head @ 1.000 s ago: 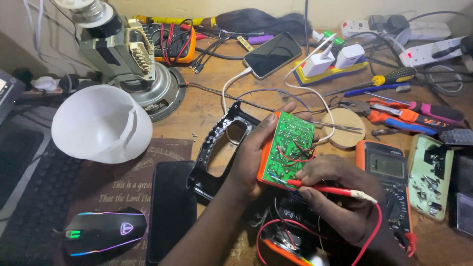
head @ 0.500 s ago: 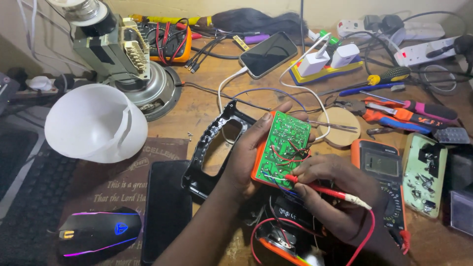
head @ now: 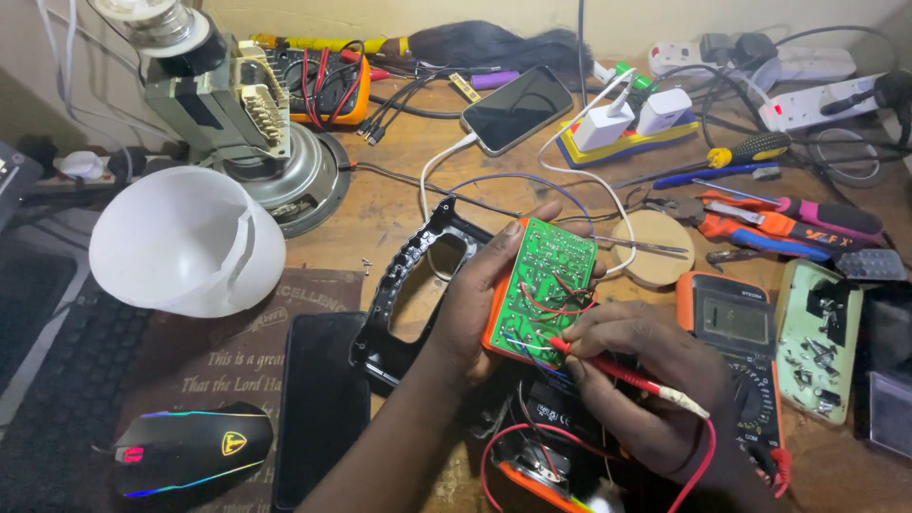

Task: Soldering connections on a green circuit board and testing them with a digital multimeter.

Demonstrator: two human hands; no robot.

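My left hand (head: pixel 480 299) grips a green circuit board (head: pixel 541 285) with an orange edge, tilted up above the wooden desk. Red and blue wires run across the board's face. My right hand (head: pixel 641 370) holds a red multimeter probe (head: pixel 627 373) like a pen, its tip touching the board's lower edge. The probe's red lead loops down below my hands. An orange multimeter (head: pixel 736 347) lies just right of my right hand. A black plastic frame (head: pixel 404 285) lies under my left wrist.
A white dome-shaped cover (head: pixel 185 237) and a metal lamp base (head: pixel 242 123) stand at left. A phone (head: pixel 518 109), chargers, power strips, screwdrivers and pliers (head: pixel 769 223) fill the back and right. A lit black mouse (head: pixel 190 446) and a dark phone (head: pixel 323 399) lie near the front.
The view has shifted slightly, so everything sits a little further left in frame. Both hands keep the same hold, with the probe still at the board's lower edge.
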